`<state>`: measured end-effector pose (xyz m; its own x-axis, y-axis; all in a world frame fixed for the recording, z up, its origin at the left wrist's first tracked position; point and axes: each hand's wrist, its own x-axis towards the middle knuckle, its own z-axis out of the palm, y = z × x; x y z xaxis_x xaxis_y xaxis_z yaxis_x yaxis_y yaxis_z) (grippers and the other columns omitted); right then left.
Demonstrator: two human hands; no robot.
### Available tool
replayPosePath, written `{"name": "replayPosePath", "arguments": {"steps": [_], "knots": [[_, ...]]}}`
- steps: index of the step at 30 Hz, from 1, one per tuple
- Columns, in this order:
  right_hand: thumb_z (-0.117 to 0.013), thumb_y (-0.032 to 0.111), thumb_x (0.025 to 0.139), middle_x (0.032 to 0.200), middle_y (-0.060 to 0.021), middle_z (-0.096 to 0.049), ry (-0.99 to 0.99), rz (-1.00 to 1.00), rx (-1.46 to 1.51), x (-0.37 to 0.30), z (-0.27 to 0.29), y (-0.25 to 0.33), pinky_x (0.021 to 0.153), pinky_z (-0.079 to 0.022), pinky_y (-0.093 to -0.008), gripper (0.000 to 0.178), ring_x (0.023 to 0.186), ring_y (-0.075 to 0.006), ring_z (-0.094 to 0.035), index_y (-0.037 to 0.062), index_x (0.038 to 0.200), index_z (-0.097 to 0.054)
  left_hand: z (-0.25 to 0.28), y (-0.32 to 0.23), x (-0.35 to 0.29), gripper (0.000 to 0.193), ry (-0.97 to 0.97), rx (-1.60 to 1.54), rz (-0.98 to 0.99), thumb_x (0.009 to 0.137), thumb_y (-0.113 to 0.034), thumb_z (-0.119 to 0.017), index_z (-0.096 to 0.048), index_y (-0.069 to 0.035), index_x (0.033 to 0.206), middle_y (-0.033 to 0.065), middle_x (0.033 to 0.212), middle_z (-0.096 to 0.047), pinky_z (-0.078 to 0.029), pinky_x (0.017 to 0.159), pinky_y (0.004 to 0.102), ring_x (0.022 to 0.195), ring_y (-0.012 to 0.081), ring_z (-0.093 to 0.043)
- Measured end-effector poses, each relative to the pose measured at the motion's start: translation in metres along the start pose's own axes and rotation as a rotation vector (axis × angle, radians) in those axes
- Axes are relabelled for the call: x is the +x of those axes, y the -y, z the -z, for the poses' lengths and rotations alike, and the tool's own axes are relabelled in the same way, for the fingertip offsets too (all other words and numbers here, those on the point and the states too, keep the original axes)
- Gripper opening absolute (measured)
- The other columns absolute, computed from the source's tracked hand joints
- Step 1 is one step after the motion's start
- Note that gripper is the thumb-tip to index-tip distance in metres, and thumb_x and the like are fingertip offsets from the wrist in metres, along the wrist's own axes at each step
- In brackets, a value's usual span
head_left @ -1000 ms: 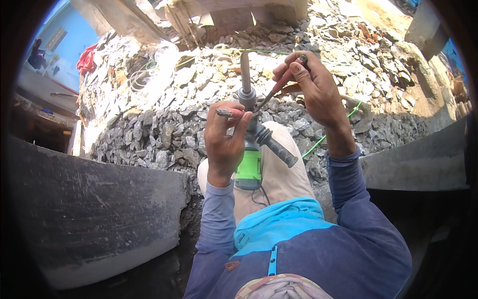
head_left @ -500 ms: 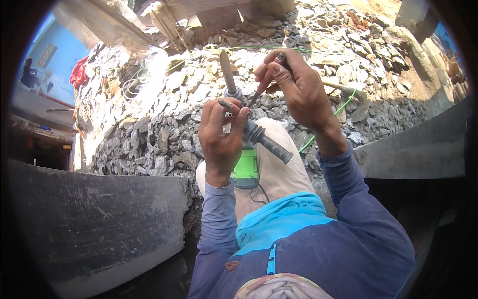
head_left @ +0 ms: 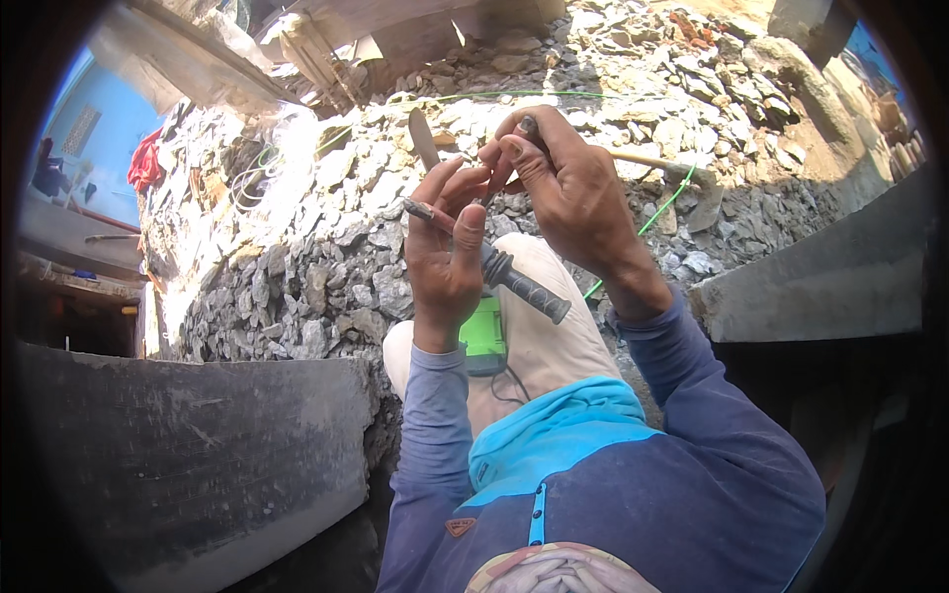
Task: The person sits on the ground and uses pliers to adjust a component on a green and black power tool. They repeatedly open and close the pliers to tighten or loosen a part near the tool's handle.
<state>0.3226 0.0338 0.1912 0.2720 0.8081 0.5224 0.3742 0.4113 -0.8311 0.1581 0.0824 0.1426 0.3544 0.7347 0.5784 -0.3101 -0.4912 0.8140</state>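
My right hand (head_left: 583, 198) is closed on a small screwdriver-like tool (head_left: 529, 127) with a black end and a reddish handle; its tip points down towards my left hand. My left hand (head_left: 443, 277) pinches a slim piece (head_left: 420, 210) with a dark grey end and a reddish body, whose exact kind I cannot make out. The two hands nearly meet, and the fingers hide where the pieces come together. Behind and below them, a green power breaker (head_left: 484, 336) stands between my legs. Its black ribbed side handle (head_left: 531, 289) sticks out right, and its chisel bit (head_left: 424, 140) points away from me.
Broken grey stone (head_left: 297, 287) covers the ground ahead. A green cable (head_left: 664, 210) runs across it on the right, near a wooden handle (head_left: 638, 160). Dark slabs flank me at left (head_left: 198, 445) and right (head_left: 820, 287). A red cloth (head_left: 145, 163) lies far left.
Both hands have shifted slightly left, and my left fingers have lifted and turned around the slim piece. The tool in my right hand has moved left with it. The breaker remains between my legs.
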Motion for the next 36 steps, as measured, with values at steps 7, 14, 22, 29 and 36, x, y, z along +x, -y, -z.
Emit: {"name": "replayPosePath", "arguments": {"steps": [7,14,22,29,36], "knots": [[-0.061,0.02,0.112,0.091,-0.0171,-0.077,-0.036,-0.049,-0.02,-0.009,0.0,0.013,0.074,-0.057,-0.0465,0.019,0.087,-0.0366,-0.077,0.0017,0.117,-0.064,0.007,0.012,0.01,0.072,0.113,-0.071,-0.022,0.111,-0.054,-0.059,-0.051,0.003,0.155,0.0206,0.142,-0.067,-0.055,0.114,0.0455,0.134,0.0296,-0.067],[-0.059,0.027,0.114,0.105,-0.0141,-0.069,-0.108,0.323,-0.255,0.002,0.006,-0.015,0.092,-0.052,-0.0428,0.026,0.103,-0.0302,-0.066,0.0031,0.113,-0.07,0.011,-0.001,0.025,0.082,0.205,-0.037,0.156,0.107,-0.062,-0.063,-0.054,0.004,0.154,0.0179,0.126,-0.074,-0.056,0.105,0.038,0.116,0.0234,-0.072],[-0.066,0.024,0.112,0.107,-0.0087,-0.069,0.046,0.168,-0.038,0.002,0.015,-0.016,0.081,-0.056,-0.0334,0.023,0.091,-0.0172,-0.07,0.0019,0.116,-0.072,0.015,0.001,0.04,0.057,0.295,0.059,0.136,0.118,-0.044,-0.053,-0.075,0.007,0.128,0.0116,0.098,-0.076,-0.057,0.082,0.0322,0.09,0.0178,-0.071],[-0.066,0.02,0.11,0.1,-0.0129,-0.069,0.025,0.023,0.066,-0.024,0.024,-0.003,0.072,-0.055,-0.0374,0.02,0.09,-0.0244,-0.07,0.0013,0.112,-0.073,0.019,-0.001,0.046,0.051,0.466,0.052,0.229,0.118,-0.039,-0.054,-0.077,0.007,0.122,0.0101,0.097,-0.078,-0.059,0.084,0.033,0.09,0.0174,-0.073],[-0.067,0.021,0.11,0.098,-0.0135,-0.072,-0.143,0.115,0.011,-0.051,0.009,-0.006,0.075,-0.057,-0.0349,0.022,0.085,-0.0231,-0.072,0.0004,0.116,-0.071,0.018,-0.018,0.043,0.05,0.496,0.093,0.33,0.119,-0.035,-0.052,-0.074,0.008,0.13,0.0143,0.109,-0.08,-0.06,0.096,0.0339,0.106,0.0195,-0.075]]}}
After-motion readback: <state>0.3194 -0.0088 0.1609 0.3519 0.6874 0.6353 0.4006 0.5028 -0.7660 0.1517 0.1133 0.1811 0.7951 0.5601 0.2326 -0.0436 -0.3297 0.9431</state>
